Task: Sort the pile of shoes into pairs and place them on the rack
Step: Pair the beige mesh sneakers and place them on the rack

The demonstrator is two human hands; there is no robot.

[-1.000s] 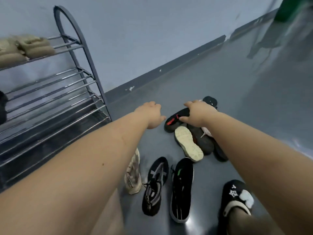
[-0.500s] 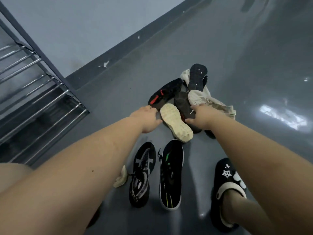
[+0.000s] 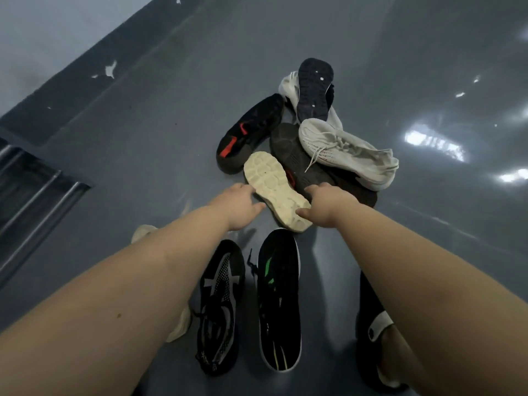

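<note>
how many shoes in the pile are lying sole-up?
3: the cream-soled shoe between the hands, a dark brown sole behind it, a dark navy sole at the far end. Others may be buried underneath.

Glossy grey floor [image 3: 400, 52], dark baseboard [image 3: 85, 81], pale wall [image 3: 43, 30], light glare [image 3: 434, 142]

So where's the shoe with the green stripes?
In the head view the black shoe with green stripes lies on the floor low in the middle, between the two forearms, right of the black-and-grey shoe and just below the upturned cream sole.
</note>
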